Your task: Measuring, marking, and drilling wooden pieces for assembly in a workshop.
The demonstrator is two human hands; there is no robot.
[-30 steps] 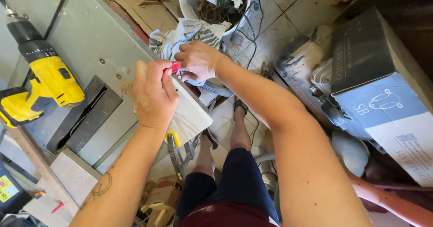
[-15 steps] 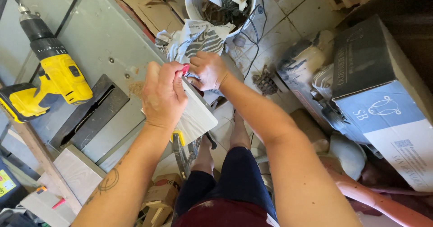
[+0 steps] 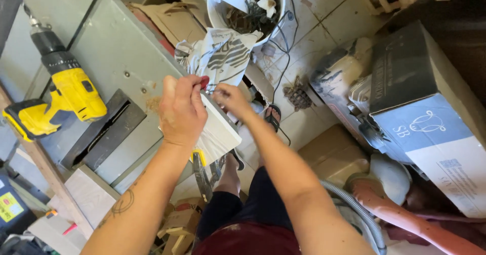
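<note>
Pinching a small red piece point(image 3: 204, 82) between my left hand point(image 3: 181, 110) and right hand point(image 3: 230, 99), it looks light, stiff, and best held by its edges.

Drill point(image 3: 61, 90): yellow body, black chuck and grip. Bench top point(image 3: 101, 47): grey-green. Cloth point(image 3: 223, 55): white, dark stripes. Bucket point(image 3: 225, 19): white. Small object point(image 3: 204, 82) at fingertips: red. Block point(image 3: 218, 133): white. Hose point(image 3: 405, 219): salmon-orange.

Small red thing point(image 3: 204, 82) mostly hidden by left hand point(image 3: 181, 110); can't ID.
</note>
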